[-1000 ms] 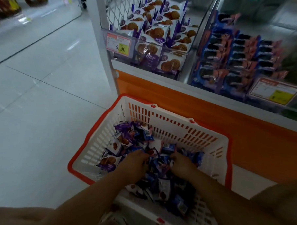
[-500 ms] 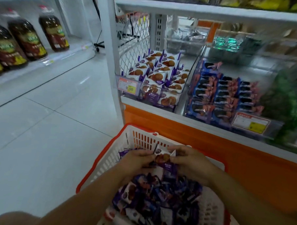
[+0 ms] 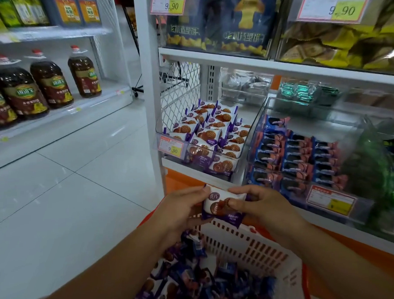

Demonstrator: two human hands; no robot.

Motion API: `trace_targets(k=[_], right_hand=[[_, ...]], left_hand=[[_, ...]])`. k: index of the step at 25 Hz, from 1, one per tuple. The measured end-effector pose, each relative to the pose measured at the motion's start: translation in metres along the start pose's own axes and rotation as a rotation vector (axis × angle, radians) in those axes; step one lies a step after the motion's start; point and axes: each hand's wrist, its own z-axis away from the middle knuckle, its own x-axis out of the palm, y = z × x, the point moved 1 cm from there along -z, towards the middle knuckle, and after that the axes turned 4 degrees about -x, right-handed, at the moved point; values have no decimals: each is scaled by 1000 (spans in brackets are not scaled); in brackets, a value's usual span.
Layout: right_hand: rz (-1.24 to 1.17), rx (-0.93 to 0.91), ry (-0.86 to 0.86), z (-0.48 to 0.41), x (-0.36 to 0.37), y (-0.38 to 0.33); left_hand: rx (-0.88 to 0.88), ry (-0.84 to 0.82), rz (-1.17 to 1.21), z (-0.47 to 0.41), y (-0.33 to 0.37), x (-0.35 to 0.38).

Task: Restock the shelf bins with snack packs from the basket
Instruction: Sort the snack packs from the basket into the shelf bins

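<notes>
Left hand (image 3: 180, 207) and right hand (image 3: 263, 208) pinch one snack pack (image 3: 220, 204) by its ends, just above the basket (image 3: 255, 244) rim; pale tiled floor (image 3: 65, 200) lies left of the basket; loose packs (image 3: 208, 283) fill the basket; beyond it, a clear shelf bin (image 3: 241, 155) holds matching packs.

Both hands, left hand (image 3: 180, 207) and right hand (image 3: 263, 208), pinch one white-and-purple snack pack (image 3: 223, 204) between their fingers (image 3: 236, 204). Below the fingers sits the white basket (image 3: 255, 249) of packs; beyond them, the clear bin (image 3: 205, 138) holds matching packs.
</notes>
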Motion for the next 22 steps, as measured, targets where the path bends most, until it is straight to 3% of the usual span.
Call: trace_targets(k=[3, 8, 9, 12, 15, 19, 22], right_hand=[[-69, 38, -39, 0, 4, -7], [536, -252, -2, -7, 12, -73], [586, -308, 40, -16, 9, -91], [845, -425, 207, -78, -11, -141], [1192, -354, 308, -160, -32, -169], [1405, -124, 367, -238, -62, -179], [1644, -24, 261, -274, -74, -176]], left_hand=[[36, 13, -23, -1, 6, -1], [314, 118, -169, -8, 57, -1], [386, 146, -265, -13, 67, -4], [621, 338, -932, -42, 74, -30], [597, 397, -1356, -75, 62, -52], [668, 409, -1398, -94, 56, -61], [773, 454, -1452, -101, 55, -68]])
